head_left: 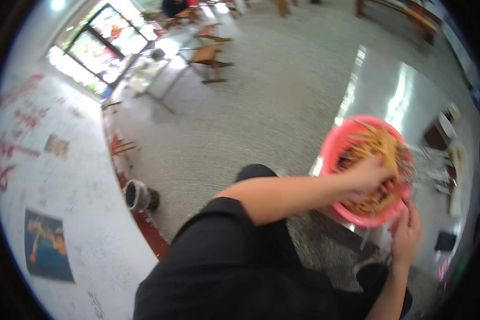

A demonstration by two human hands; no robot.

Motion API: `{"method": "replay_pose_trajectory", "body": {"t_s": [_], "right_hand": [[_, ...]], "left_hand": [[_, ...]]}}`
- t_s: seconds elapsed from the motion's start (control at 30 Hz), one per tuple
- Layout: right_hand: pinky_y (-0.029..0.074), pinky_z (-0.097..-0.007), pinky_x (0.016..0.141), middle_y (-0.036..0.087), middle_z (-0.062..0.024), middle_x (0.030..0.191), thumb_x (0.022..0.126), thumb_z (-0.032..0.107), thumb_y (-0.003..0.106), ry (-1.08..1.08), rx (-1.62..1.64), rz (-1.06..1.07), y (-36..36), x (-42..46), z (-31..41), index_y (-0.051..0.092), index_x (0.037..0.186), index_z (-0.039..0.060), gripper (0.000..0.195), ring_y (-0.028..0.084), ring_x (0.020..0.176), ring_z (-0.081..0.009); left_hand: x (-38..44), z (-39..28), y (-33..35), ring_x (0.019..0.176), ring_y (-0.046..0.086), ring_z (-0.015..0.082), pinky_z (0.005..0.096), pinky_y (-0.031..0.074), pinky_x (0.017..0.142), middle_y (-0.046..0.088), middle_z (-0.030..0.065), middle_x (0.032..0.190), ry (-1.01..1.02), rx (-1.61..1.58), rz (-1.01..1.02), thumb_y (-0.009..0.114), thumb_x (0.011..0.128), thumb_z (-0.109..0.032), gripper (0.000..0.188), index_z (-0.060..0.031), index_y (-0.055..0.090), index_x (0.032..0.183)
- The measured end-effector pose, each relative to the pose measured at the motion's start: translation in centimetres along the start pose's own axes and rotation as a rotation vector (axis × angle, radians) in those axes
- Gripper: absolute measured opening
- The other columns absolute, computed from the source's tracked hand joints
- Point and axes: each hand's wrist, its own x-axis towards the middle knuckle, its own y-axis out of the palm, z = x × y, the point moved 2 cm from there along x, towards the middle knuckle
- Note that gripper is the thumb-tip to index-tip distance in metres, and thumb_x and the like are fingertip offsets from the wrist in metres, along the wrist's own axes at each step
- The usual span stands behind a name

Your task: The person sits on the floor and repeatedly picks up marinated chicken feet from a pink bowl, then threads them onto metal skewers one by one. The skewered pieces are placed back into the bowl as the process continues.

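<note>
A pink plastic basin (pixel 329 149) sits on a shiny metal table (pixel 374 84) at my right. It holds a heap of yellow strips (pixel 378 142) that look like shredded food, with darker brown pieces (pixel 346 159) along one side. My left hand (pixel 370 178) reaches into the basin, its fingers curled around some of the strips; motion blurs the fingertips. On the near rim, my right hand (pixel 407 230) grips the basin's edge with thumb and fingers. A thin pale strip (pixel 365 239) hangs outside the rim near that hand.
Along the table's far side lie a dark brown box (pixel 437 134), clear plastic wrapping (pixel 434 170) and a small black object (pixel 445 241). A bucket (pixel 136 195) stands by the marked white wall (pixel 92 160). Wooden benches (pixel 206 55) stand near the glass doors (pixel 104 40).
</note>
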Motion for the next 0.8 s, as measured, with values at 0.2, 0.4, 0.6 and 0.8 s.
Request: {"method": "replay_pose_trajectory", "body": {"t_s": [0.2, 0.4, 0.6, 0.8], "right_hand": [[0.044, -0.0216, 0.047, 0.06, 0.0, 0.066, 0.1, 0.017, 0.055, 0.183, 0.201, 0.144, 0.3, 1.3, 0.3, 0.065, 0.11, -0.0011, 0.023, 0.049, 0.047, -0.0051], [0.041, -0.0233, 0.042, 0.046, 0.0012, 0.049, 0.099, 0.011, 0.044, 0.287, 0.269, 0.304, -1.8, 1.0, 0.3, 0.064, 0.095, -0.0029, 0.025, 0.042, 0.039, -0.0071], [0.042, -0.0236, 0.042, 0.046, 0.001, 0.049, 0.099, 0.011, 0.045, 0.324, 0.248, 0.34, -0.6, 0.3, 1.2, 0.064, 0.094, -0.0021, 0.024, 0.043, 0.039, -0.0076], [0.042, -0.0234, 0.043, 0.047, 0.0011, 0.049, 0.099, 0.011, 0.045, 0.332, 0.32, 0.361, -0.7, 0.2, 1.0, 0.063, 0.092, -0.0013, 0.023, 0.044, 0.038, -0.0076]], "left_hand": [[0.7, 0.0, -1.8, 0.068, 0.05, 0.0076, 0.0218, 0.042, 0.06, 0.063, 0.0051, 0.091, 0.047, -0.032, 0.099, 0.053, 0.102, -0.016, 0.012, -0.0046, 0.057, 0.106], [1.5, 0.5, -0.2, 0.07, 0.049, 0.0072, 0.0207, 0.041, 0.061, 0.062, 0.0052, 0.091, 0.108, -0.017, 0.08, 0.051, 0.103, -0.016, 0.014, -0.0035, 0.056, 0.107], [0.7, 0.3, -0.8, 0.069, 0.048, 0.0059, 0.0204, 0.04, 0.059, 0.062, 0.0038, 0.089, 0.114, 0.015, 0.108, 0.05, 0.104, -0.017, 0.014, -0.005, 0.057, 0.107], [0.5, 0.1, -0.5, 0.067, 0.048, 0.0052, 0.0193, 0.038, 0.057, 0.06, 0.0016, 0.086, 0.101, 0.041, 0.109, 0.051, 0.104, -0.018, 0.015, -0.0045, 0.058, 0.106]]}}
